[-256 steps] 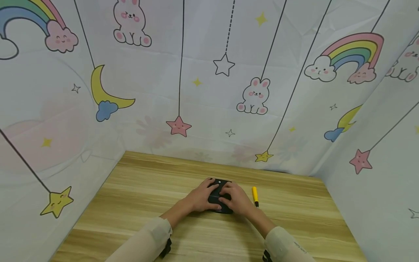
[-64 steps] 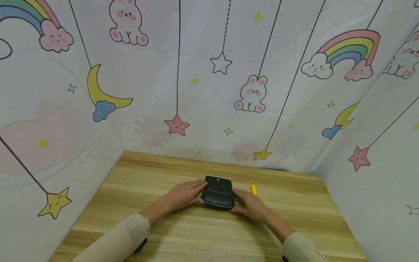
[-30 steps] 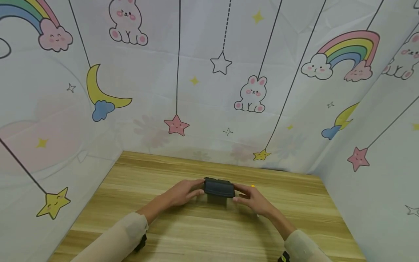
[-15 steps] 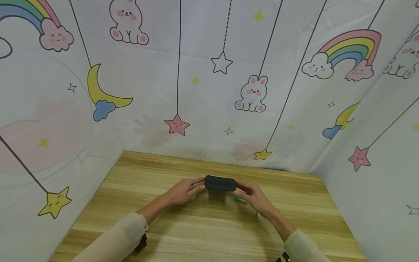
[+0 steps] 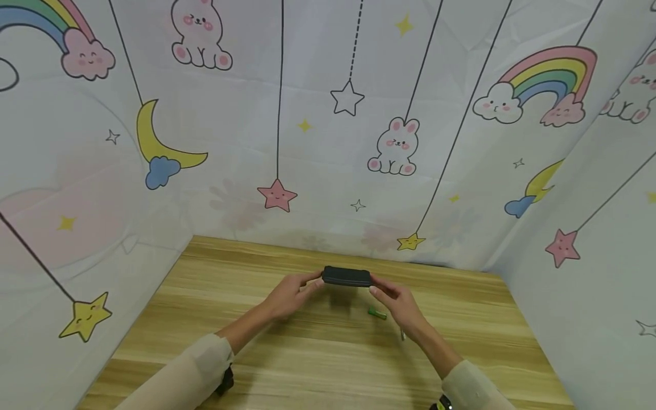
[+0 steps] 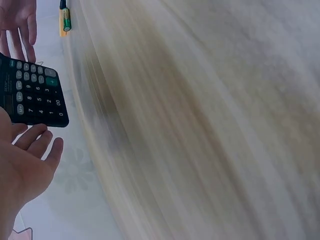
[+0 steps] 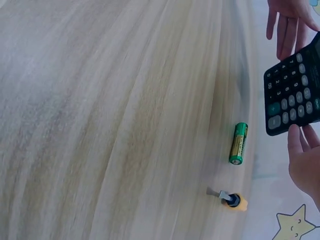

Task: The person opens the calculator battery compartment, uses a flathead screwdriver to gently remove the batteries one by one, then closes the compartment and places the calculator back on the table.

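A black calculator (image 5: 347, 277) is held up off the table between both hands, and the head view shows it nearly edge-on. Its number keys show in the left wrist view, where the calculator (image 6: 37, 95) reaches the left edge, and also in the right wrist view. My left hand (image 5: 289, 295) pinches one side of it with thumb and fingers. On the other side, my right hand (image 5: 406, 312) grips it the same way. Below the calculator, a green battery (image 7: 238, 143) lies on the table near the right hand.
A yellow-handled screwdriver (image 7: 234, 200) lies beyond the battery on the right; in the head view the right hand hides most of it. The wooden table (image 5: 318, 364) meets a patterned cloth wall (image 5: 328, 142) behind and at both sides.
Both hands first lay over the calculator, then moved to its sides as it rested with its back up. They have tipped and raised it off the table; the battery now shows fully.
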### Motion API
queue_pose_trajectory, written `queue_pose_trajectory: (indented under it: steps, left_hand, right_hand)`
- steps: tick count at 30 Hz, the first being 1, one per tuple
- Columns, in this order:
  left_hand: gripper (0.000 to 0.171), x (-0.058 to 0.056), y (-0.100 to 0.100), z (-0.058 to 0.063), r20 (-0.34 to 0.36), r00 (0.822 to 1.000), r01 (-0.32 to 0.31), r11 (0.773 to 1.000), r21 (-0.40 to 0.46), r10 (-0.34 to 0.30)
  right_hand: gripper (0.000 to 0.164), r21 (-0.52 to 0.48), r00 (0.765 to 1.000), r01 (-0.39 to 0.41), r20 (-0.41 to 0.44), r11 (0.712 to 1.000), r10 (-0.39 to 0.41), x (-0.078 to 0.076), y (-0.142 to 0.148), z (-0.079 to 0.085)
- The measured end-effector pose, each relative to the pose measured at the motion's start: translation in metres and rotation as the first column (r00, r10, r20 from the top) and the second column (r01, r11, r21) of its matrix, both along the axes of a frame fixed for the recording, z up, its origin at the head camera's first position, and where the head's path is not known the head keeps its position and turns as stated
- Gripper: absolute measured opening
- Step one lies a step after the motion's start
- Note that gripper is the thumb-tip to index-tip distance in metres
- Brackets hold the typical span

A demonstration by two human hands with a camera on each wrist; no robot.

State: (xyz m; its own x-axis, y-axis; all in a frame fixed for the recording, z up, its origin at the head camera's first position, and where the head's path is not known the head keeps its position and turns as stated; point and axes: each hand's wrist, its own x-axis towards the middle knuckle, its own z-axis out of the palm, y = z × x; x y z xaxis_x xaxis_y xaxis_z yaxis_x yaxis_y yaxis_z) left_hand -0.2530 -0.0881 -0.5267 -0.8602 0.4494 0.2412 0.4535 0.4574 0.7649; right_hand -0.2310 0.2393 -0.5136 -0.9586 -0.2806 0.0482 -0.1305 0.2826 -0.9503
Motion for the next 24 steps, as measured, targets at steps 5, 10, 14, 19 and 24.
queue_pose_trajectory:
  steps: [5,10,14,19,24]
  left_hand:
    - [0.055,0.002,0.002,0.001,0.026,1.0,-0.001,0.999,0.048,0.0]
    - [0.056,0.004,0.003,0.003,0.036,0.999,-0.023,0.996,0.087,0.02]
    - [0.057,0.006,0.005,0.006,0.061,0.997,-0.048,0.993,0.107,0.042]
    - [0.058,0.008,0.008,0.009,0.102,0.992,-0.089,0.989,0.122,0.076]
    - [0.059,0.01,0.011,0.011,0.131,0.985,-0.132,0.98,0.15,0.113]
  right_hand:
    - [0.053,-0.036,1.0,0.015,-0.011,0.999,-0.016,0.001,-0.003,0.0]
    - [0.054,-0.025,0.999,0.029,-0.041,0.999,-0.03,0.003,-0.008,0.003]
    - [0.053,0.004,0.995,0.055,-0.08,0.998,-0.055,0.003,-0.012,0.005]
    - [0.051,-0.022,0.993,0.044,-0.106,0.999,-0.046,0.005,-0.015,0.006]
    - [0.05,-0.05,0.991,0.006,-0.131,0.999,-0.013,0.005,-0.017,0.005]
